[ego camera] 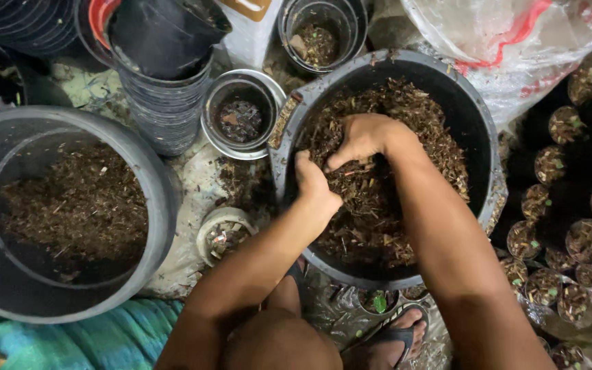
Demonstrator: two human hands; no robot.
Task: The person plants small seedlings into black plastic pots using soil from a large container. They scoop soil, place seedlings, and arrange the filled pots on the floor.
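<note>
Two bare hands work inside the black tub (477,130) at the centre of the view. The tub holds coarse brown potting mix (405,116). The left hand (315,183) is buried to the fingers in the mix near the tub's 9 o'clock rim, its grip clenched around a clump of mix. The right hand (362,139) lies palm-down just beside it toward 1 o'clock, fingers curled into the same material. A large grey tub (152,171), partly filled with similar mix, sits at 9 o'clock from the black tub. A stack of black nursery pots (166,103) stands at 11 o'clock. Rows of small filled seedling pots (587,240) occupy the 3 o'clock side. A sandalled foot (395,336) rests at 6 o'clock.
</note>
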